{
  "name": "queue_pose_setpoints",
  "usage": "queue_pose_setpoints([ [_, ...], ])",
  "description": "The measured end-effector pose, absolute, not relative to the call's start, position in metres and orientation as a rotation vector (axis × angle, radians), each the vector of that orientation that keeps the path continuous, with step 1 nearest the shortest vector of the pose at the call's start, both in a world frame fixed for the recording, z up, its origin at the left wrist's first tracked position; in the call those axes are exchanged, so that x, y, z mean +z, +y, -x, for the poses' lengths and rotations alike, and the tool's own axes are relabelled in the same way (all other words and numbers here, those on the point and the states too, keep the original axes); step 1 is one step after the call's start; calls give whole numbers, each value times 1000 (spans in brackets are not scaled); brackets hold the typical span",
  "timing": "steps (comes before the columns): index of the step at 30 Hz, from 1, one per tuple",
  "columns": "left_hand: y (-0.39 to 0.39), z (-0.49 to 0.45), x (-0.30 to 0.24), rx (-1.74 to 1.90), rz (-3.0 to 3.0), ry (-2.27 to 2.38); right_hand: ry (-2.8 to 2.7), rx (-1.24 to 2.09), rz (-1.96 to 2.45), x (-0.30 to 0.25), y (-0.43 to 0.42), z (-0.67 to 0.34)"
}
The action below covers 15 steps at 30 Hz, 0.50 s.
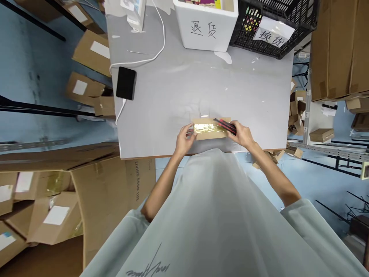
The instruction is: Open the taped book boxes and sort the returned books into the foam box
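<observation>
A small brown cardboard box with shiny yellowish tape along its top lies near the front edge of the table. My left hand grips the box's left end, thumb and fingers on either side of the corner. In my right hand is a black and red utility knife, its tip pointing left over the tape at the box's right part. Some fingers of the right hand are hidden behind the knife and the box; whether the blade touches the tape I cannot tell.
On the grey table lie a black phone and a white cable. A white bin and a black crate stand at the back. A large carton of boxes stands at left; shelving is at right.
</observation>
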<state>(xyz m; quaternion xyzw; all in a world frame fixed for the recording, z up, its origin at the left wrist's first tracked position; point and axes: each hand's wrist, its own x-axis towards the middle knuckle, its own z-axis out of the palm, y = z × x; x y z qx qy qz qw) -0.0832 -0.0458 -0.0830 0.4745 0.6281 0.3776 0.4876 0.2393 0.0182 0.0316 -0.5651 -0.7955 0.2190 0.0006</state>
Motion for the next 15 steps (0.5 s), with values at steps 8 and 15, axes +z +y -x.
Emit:
queue_pose_setpoints([
  [8, -38, 93, -97, 837, -1058, 1335, -3264, 464, 1329, 57, 26, -164],
  [15, -34, 97, -99, 824, -970, 1222, -3330, 388, 1185, 68, 27, -146],
])
